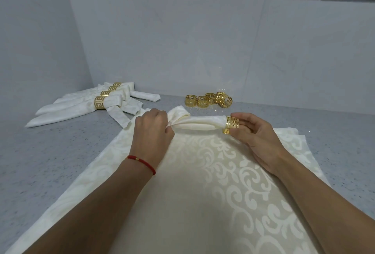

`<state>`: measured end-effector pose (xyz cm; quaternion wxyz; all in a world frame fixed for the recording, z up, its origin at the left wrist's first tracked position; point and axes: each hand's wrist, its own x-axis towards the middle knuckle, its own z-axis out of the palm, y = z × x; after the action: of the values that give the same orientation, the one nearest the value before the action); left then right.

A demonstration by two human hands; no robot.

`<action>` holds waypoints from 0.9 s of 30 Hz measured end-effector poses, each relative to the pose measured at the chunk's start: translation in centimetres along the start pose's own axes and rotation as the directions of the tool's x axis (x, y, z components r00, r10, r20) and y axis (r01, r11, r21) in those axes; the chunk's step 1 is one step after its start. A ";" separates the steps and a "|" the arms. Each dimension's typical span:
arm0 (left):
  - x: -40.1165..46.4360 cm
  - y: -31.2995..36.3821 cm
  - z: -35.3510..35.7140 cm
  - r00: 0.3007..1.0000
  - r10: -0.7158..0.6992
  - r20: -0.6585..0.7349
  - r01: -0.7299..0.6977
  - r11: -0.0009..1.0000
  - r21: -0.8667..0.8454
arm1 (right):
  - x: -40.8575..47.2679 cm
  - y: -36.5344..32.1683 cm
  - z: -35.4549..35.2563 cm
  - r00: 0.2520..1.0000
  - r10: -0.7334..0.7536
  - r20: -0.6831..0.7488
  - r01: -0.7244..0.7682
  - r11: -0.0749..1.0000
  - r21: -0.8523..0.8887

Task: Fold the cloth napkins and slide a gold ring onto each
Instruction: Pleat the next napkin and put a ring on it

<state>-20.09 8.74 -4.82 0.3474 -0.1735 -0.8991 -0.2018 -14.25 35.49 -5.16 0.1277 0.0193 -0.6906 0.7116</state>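
Scanning from the far left, I see the finished napkins point(81, 105) fanned out on the grey counter point(50, 152), each cinched by a gold band, parked well away from the work area, I'd judge, so they stay out of the way.

Moving in, my left hand point(153, 130), with a red cord bracelet point(142, 162) on its wrist, has its fingers curled tight round the bunched end of the rolled napkin point(200, 125), pinching the cloth; I read that as an anchor, keeping the roll taut so it will not unravel or bend.

At the back, near the wall, the spare rings point(209, 99) sit in a loose cluster, within easy reach.

Further right, my right hand point(255, 134) grips the gold ring point(232, 125) between thumb and curled fingers. The ring sits just over the right tip of the roll, so the sliding has barely started.

The roll itself is a cream, slim tube held slightly above the stack of flat damask napkins point(243, 172), whose pale scrolling leaf pattern shows clearly. Its left end flares into soft folds beyond my grip.
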 end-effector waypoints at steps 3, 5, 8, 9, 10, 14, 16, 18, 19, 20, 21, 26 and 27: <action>0.0 0.0 -0.3 0.999 0.034 -0.032 -0.034 0.999 0.003 | -0.2 -0.2 -0.1 0.998 -0.049 0.036 0.052 0.997 -0.062; 0.0 -0.2 -0.3 0.999 0.021 -0.033 -0.020 1.000 0.023 | -0.3 -0.4 -0.5 0.996 -0.079 0.035 0.082 0.992 -0.095; 0.0 -0.5 -0.3 0.999 -0.006 -0.046 0.007 0.999 0.039 | -0.2 -0.6 -1.6 0.996 -0.081 0.044 0.085 0.991 -0.100; -0.1 -0.6 -0.3 0.998 -0.007 -0.057 0.010 0.999 0.040 | -0.3 -0.6 -1.9 0.995 -0.075 0.061 0.081 0.992 -0.093; 0.0 -0.7 -0.3 0.998 -0.007 -0.068 0.010 0.999 0.042 | -0.2 -0.5 -2.1 0.994 -0.069 0.085 0.076 0.993 -0.087; 0.0 -0.6 -0.2 0.996 0.004 -0.089 0.000 0.999 0.044 | -0.3 -0.5 -1.8 0.985 -0.027 0.173 0.044 0.995 -0.093; 0.0 -0.5 -0.2 0.996 0.009 -0.087 -0.006 0.999 0.039 | -0.4 -0.7 -1.4 0.983 -0.026 0.180 0.048 0.992 -0.116; 0.0 -0.5 -0.3 0.996 0.010 -0.086 -0.007 0.999 0.033 | -0.4 -0.9 -1.1 0.983 -0.024 0.182 0.049 0.989 -0.138; 0.0 -0.5 -0.3 0.996 0.010 -0.087 -0.007 1.000 0.031 | -0.5 -1.0 -1.1 0.983 -0.013 0.184 0.041 0.988 -0.146; 0.0 -0.5 -0.3 0.996 0.011 -0.088 -0.008 1.000 0.029 | -0.5 -1.0 -0.9 0.982 -0.001 0.191 0.031 0.988 -0.153; 0.0 -0.5 -0.3 0.996 0.014 -0.085 -0.012 1.000 0.026 | -0.6 -1.0 -0.7 0.981 0.010 0.193 0.024 0.985 -0.172; 0.0 0.3 -0.2 0.990 0.120 -0.080 -0.119 0.993 0.011 | -0.2 -1.6 0.9 0.983 -0.092 0.161 0.158 0.869 -0.470; -0.1 0.5 -0.2 0.987 0.140 -0.078 -0.139 0.990 0.015 | -0.1 -1.6 1.0 0.972 -0.160 0.170 0.232 0.763 -0.604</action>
<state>-19.65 9.09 -4.68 0.3969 -0.2264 -0.8712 -0.1795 -13.99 34.50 -3.56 0.1629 0.0870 -0.8857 0.4259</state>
